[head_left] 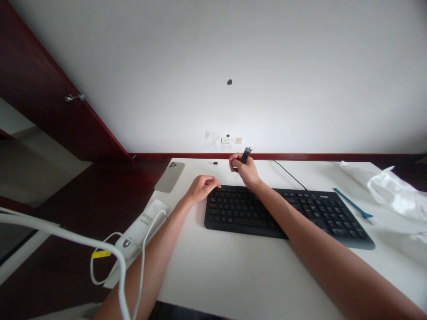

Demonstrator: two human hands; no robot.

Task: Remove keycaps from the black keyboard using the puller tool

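Note:
A black keyboard [247,213] lies slightly askew on the white table. My left hand [201,188] is closed at its upper left corner, fingers bent together and their tips on the keyboard's edge. Above the keyboard's back edge, my right hand [246,171] is wrapped round a slim, flat black tool [246,155], whose upper end sticks up past the fingers. A thin tip shows below that hand; the tool's exact kind is unclear. Behind the keyboard, between both hands, sits a small black piece [215,163].
A phone [170,177] lies at the table's back left, near a white power strip [143,226] with white cables [122,266]. Right of the keyboard are a blue stick-like tool [353,203] and crumpled white plastic [390,186]. Wall sockets [232,140] are behind the table [200,266].

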